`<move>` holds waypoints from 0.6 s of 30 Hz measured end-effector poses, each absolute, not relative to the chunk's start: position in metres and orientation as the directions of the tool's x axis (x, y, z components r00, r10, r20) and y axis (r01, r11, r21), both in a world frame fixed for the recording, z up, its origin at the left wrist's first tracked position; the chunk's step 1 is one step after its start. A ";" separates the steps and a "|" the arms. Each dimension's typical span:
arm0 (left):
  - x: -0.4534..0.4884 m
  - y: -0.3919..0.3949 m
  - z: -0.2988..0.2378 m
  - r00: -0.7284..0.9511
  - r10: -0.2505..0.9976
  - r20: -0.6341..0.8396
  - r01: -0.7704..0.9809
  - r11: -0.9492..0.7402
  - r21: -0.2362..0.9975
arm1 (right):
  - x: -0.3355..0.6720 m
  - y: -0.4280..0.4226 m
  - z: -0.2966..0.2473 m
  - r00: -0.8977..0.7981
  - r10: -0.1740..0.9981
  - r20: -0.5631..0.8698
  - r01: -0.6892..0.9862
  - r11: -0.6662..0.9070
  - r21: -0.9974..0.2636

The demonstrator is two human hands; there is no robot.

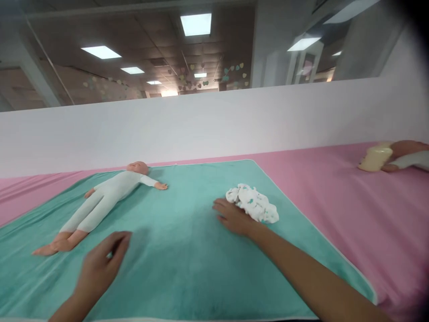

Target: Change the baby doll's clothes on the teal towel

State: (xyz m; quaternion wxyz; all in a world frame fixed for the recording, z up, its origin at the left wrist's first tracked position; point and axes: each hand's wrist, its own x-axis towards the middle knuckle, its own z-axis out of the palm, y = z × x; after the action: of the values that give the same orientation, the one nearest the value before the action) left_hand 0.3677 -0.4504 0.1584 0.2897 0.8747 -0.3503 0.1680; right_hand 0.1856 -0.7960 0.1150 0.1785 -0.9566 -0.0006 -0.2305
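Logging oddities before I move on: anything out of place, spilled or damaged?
Nothing looks spilled or damaged. The white patterned cloth lies crumpled beside the right hand, untidy against the smoother green blanket.

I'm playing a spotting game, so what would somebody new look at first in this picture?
Probably the doll in white, lying stretched out on the left part of the bright green blanket. Next, the crumpled white cloth with green spots on the blanket's right part, with the right hand close beside it. The left hand, in front near the doll's feet, and the pink sheet beyond the blanket stand out too.
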 end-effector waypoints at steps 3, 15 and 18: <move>0.370 -0.545 0.157 0.546 -0.763 0.346 -0.816 -0.391 0.426 | 0.180 -0.833 0.122 0.825 -0.243 0.509 -0.056 -0.933 -0.355; 0.384 -0.663 0.117 0.301 -0.938 0.171 -0.905 -0.224 0.361 | 0.191 -0.844 0.099 0.905 -0.236 0.354 -0.074 -0.907 -0.416; 0.386 -0.658 0.119 0.307 -0.938 0.162 -0.889 -0.222 0.401 | 0.190 -0.834 0.100 0.912 -0.236 0.337 -0.074 -0.900 -0.429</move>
State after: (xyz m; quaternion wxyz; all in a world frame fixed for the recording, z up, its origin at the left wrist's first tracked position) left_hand 0.3863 -0.6584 0.1192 0.2140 0.7797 -0.5857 -0.0570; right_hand 0.1899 -0.8343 0.1001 0.2081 -0.9552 0.0812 -0.1940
